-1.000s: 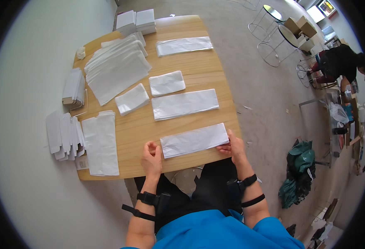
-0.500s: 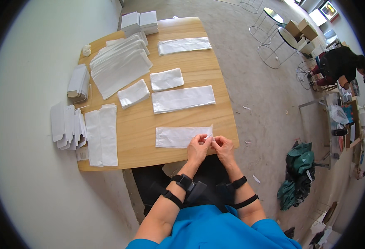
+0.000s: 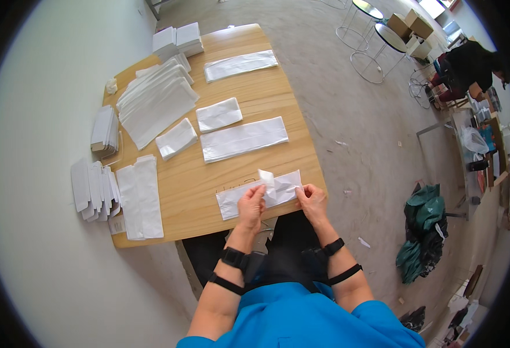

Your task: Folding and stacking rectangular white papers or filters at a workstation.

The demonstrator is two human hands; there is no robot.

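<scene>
1. At the near edge of the desk, toward its right corner, lies the white strip, long and flat; the hands hide much of its lower middle.
2. The left hand has a narrow grip, thumb and forefinger pinching a white flap that stands up over the strip. Whether this flap is part of the strip or a loose piece is hard to tell.
3. The right hand also has a narrow grip, its thumb and fingertips holding the strip's right end; the curled fingers partly cover that corner.
4. Thin dark lines show on the wood just beyond the strip's left half, too faint to make out as marks or shadow.
5. Farther off lie another long white piece, two short folded pieces and a fan of white sheets, whose overlapping layers conceal one another.
6. Along the left side, flat white cartons overlap, so their number is unclear.
7. Both upper arms vanish under blue sleeves.
8. At far right, a co-worker in dark clothing is partly lost against the black rim.
</scene>
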